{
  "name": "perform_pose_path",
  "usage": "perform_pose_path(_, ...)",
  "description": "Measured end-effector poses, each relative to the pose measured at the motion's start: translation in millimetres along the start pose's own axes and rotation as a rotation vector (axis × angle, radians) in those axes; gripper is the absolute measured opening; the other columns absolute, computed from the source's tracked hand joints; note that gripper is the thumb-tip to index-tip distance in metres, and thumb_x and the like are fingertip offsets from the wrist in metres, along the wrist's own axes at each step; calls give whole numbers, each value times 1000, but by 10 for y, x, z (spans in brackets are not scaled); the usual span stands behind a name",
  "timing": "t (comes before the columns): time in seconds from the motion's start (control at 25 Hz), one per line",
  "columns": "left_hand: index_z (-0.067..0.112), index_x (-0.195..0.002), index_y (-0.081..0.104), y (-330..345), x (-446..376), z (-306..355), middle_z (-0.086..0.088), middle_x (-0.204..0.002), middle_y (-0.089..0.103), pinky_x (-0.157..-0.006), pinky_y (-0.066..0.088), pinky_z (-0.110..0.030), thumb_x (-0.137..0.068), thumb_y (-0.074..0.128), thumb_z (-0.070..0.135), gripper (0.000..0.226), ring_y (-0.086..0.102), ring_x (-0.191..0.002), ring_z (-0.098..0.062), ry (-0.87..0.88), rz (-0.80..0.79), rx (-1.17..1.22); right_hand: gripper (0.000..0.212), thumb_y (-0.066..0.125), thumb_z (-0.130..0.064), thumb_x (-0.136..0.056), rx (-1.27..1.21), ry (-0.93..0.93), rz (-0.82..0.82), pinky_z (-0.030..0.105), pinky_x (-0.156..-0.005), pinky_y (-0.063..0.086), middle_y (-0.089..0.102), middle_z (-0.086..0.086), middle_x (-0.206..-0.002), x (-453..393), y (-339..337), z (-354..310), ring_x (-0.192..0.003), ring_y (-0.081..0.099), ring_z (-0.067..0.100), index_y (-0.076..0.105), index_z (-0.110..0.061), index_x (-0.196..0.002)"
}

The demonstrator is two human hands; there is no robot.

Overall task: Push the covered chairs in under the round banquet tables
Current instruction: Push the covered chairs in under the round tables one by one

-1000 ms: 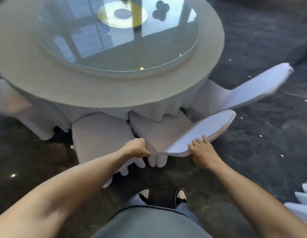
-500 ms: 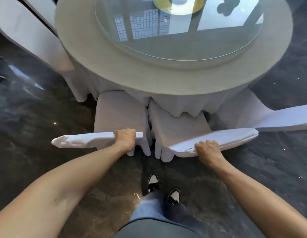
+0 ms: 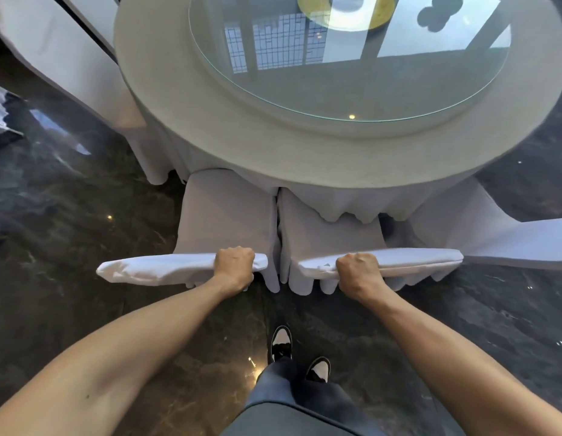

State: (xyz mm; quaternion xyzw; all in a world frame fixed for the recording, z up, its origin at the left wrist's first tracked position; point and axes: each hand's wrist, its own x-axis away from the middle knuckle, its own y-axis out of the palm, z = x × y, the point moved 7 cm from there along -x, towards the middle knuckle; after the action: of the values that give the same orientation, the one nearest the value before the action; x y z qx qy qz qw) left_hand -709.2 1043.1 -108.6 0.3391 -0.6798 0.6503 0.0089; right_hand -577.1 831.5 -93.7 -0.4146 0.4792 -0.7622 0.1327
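Two sets of fingers are curled tight, each over the top edge of a chair back: the left hand (image 3: 234,265) grips the left chair (image 3: 224,215) near the inner end of its back, and the right hand (image 3: 358,272) grips the right chair (image 3: 328,234) near the inner end of its own. Both backs run crosswise to the person, their long axes left to right, so the seats and the desk (image 3: 304,146) lie straight ahead of the knuckles. The two chairs stand side by side, almost touching along their inner edges. Both seats have their front edges tucked beneath the hanging cloth (image 3: 361,202), the right one seemingly a little deeper, most of each seat lying clear of the rim. Each hand is nearest its own chair, so the push that remains looks to be a straight shove forward with both arms together. More covered chairs stand to the far left (image 3: 53,51) and far right (image 3: 493,237) around the desk, on the dark floor (image 3: 69,199).
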Motion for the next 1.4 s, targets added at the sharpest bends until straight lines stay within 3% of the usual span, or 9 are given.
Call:
perform_pose_path(0.56, 19, -99, 71, -154, -102, 304, -7, -97, 73, -73, 50, -32, -77, 64, 18, 23, 69, -91, -30, 2, 58, 68, 18, 62, -21, -78, 1, -25, 60, 32, -67, 52, 71, 2, -85, -268, -150, -33, -78, 68, 26, 73, -18, -93)
perform_pose_path(0.88, 21, -102, 69, -169, -100, 314, -6, -98, 72, -73, 48, -31, -80, 62, 17, 24, 68, -91, -28, 12, 57, 66, 21, 60, -14, -79, 16, -55, 44, 33, -68, 52, 70, 3, -86, -202, -143, -41, -80, 67, 26, 71, -15, -95)
perform_pose_path(1.04, 20, -98, 70, -172, -79, 287, -6, -95, 72, -70, 47, -32, -77, 60, 14, 23, 68, -88, -29, 50, 52, 90, 22, 59, -10, -78, 12, -55, 55, 32, -65, 48, 70, 4, -87, -216, -141, -37, -81, 68, 27, 71, -15, -96)
perform_pose_path(1.24, 19, -89, 68, -168, -47, 235, -6, -86, 71, -68, 48, -33, -72, 60, 16, 18, 66, -79, -29, 93, 72, 131, 17, 62, -13, -77, 34, -44, 31, 34, -68, 55, 69, 3, -80, -253, -73, -105, -76, 68, 28, 71, -16, -91)
perform_pose_path(1.4, 18, -88, 65, -182, -56, 280, -7, -87, 71, -68, 48, -32, -74, 58, 20, 16, 66, -79, -29, 133, 46, 97, 14, 60, -18, -78, 50, -91, 75, 30, -61, 47, 69, 3, -78, -263, -84, -103, -71, 66, 26, 71, -16, -87)
